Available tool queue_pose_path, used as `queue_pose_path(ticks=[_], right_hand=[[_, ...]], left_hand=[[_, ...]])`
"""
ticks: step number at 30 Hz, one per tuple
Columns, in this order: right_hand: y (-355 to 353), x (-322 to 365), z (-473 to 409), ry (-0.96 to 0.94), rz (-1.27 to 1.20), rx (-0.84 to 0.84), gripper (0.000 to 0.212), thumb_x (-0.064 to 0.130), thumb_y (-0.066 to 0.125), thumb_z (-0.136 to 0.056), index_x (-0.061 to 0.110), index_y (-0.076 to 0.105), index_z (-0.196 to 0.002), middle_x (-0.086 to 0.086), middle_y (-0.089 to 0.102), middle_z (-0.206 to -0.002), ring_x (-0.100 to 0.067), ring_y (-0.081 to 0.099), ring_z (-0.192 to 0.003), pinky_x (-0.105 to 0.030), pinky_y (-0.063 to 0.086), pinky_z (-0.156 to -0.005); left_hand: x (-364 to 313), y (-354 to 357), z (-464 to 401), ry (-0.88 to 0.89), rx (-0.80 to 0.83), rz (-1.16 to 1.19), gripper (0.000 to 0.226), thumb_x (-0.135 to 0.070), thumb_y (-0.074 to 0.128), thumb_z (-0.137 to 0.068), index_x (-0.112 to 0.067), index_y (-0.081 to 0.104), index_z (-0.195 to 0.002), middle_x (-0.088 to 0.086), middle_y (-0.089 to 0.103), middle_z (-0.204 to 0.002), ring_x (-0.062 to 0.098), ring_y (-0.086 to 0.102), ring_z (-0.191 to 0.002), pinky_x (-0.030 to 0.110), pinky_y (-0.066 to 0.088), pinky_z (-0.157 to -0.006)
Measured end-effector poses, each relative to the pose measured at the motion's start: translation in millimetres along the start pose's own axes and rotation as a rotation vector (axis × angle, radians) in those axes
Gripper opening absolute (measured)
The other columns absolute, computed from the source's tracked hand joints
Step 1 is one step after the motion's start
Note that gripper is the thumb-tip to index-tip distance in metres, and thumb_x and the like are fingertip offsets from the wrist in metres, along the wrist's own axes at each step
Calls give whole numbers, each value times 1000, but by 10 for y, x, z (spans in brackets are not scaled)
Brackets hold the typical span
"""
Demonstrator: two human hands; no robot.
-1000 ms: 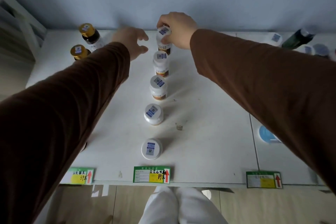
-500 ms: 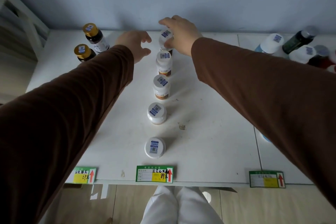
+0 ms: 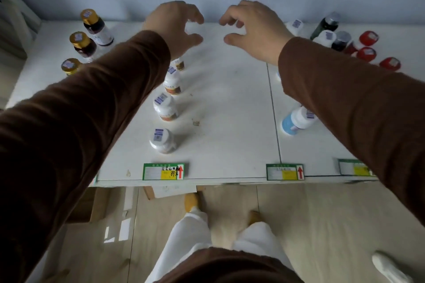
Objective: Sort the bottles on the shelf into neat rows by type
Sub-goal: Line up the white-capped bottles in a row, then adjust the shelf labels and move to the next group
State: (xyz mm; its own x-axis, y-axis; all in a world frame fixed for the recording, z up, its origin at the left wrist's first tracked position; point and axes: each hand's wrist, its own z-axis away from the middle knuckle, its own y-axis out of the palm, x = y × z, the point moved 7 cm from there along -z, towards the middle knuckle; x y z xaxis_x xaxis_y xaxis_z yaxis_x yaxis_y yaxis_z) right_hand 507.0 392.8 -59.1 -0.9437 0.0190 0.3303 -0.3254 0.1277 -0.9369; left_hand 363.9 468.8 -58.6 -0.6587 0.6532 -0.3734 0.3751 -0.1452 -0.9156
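A row of white-capped bottles runs front to back on the white shelf: the nearest white bottle, another, a third, and one partly hidden under my left wrist. My left hand hovers open over the far end of that row. My right hand hovers open beside it, holding nothing. Three gold-capped dark bottles stand at the back left. Red-capped bottles and dark bottles cluster at the back right.
A blue-and-white bottle stands near my right forearm, right of the shelf seam. Green price labels line the front edge. A grey wall closes the back. Below are a wooden floor, cardboard pieces and my white trousers.
My right hand let go of the rearmost white bottle and moved right, now open. The view shifted right, so the red-capped bottles came into sight. My left hand rose a little.
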Motion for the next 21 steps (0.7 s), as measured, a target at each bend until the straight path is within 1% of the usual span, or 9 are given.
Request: queue_pose_path(ticks=[2, 5, 7, 10, 12, 14, 17, 19, 21], right_hand=[[-89, -138, 297, -2, -17, 22, 33, 33, 64, -88, 22, 63, -120, -4, 60, -116, -22, 54, -108, -30, 39, -88], [-183, -422, 747, -9, -23, 51, 31, 33, 65, -88, 23, 65, -117, -4, 60, -115, -22, 55, -107, -30, 39, -88], [-219, -601, 1024, -25, -33, 79, 30, 33, 65, -88, 23, 65, -116, -3, 60, -115, -21, 56, -106, -29, 38, -87], [-275, -832, 1377, -53, -69, 124, 27, 31, 63, -89, 23, 65, -116, -2, 60, -115, -19, 56, -104, -32, 42, -88], [-274, -877, 1519, -76, -78, 141, 27, 29, 61, -91, 23, 64, -117, -1, 60, -116, -18, 56, -105, -30, 42, -87], [-293, -938, 1697, -102, -96, 144, 26, 28, 59, -92, 23, 64, -117, 0, 60, -116, -16, 55, -106, -26, 37, -82], [-261, -950, 1949, -106, -150, 123, 23, 28, 60, -90, 24, 64, -113, 3, 60, -111, -11, 54, -98, -22, 32, -77], [-150, -917, 2165, -95, -186, 150, 21, 29, 61, -89, 22, 66, -108, 3, 62, -106, -11, 56, -93, -22, 32, -73], [36, -885, 2447, -77, -213, 196, 18, 31, 62, -89, 21, 67, -103, 3, 65, -100, -13, 60, -88, -25, 37, -70]], left_hand=[[-325, 100, 110, 13, 4, 18, 36, -32, 68, -83, -24, 64, -117, 2, 62, -119, 21, 56, -112, 32, 40, -93], [-773, 333, 304, -3, 25, 52, 36, -33, 70, -81, -25, 65, -116, 0, 63, -117, 18, 58, -109, 29, 41, -94], [-1033, 497, 464, -31, 30, 60, 36, -33, 71, -81, -26, 65, -115, -1, 64, -117, 17, 59, -107, 31, 44, -94], [-1382, 767, 724, -78, 40, 86, 36, -31, 71, -81, -24, 65, -115, 1, 64, -115, 18, 60, -104, 35, 47, -92], [-1483, 902, 875, -119, 46, 116, 36, -28, 72, -81, -21, 65, -116, 2, 65, -115, 20, 60, -104, 37, 48, -92], [-1632, 1074, 1030, -156, 56, 130, 37, -27, 72, -81, -19, 65, -117, 3, 66, -116, 20, 61, -103, 38, 49, -93], [-1777, 1274, 1245, -196, 81, 133, 38, -28, 72, -81, -20, 65, -117, 2, 66, -117, 20, 61, -103, 38, 49, -92], [-1818, 1386, 1422, -226, 86, 150, 37, -29, 72, -81, -21, 65, -116, 0, 66, -115, 18, 61, -102, 36, 49, -91], [-1838, 1499, 1627, -249, 86, 161, 35, -29, 72, -81, -21, 65, -114, 0, 66, -112, 18, 60, -100, 34, 48, -89]])
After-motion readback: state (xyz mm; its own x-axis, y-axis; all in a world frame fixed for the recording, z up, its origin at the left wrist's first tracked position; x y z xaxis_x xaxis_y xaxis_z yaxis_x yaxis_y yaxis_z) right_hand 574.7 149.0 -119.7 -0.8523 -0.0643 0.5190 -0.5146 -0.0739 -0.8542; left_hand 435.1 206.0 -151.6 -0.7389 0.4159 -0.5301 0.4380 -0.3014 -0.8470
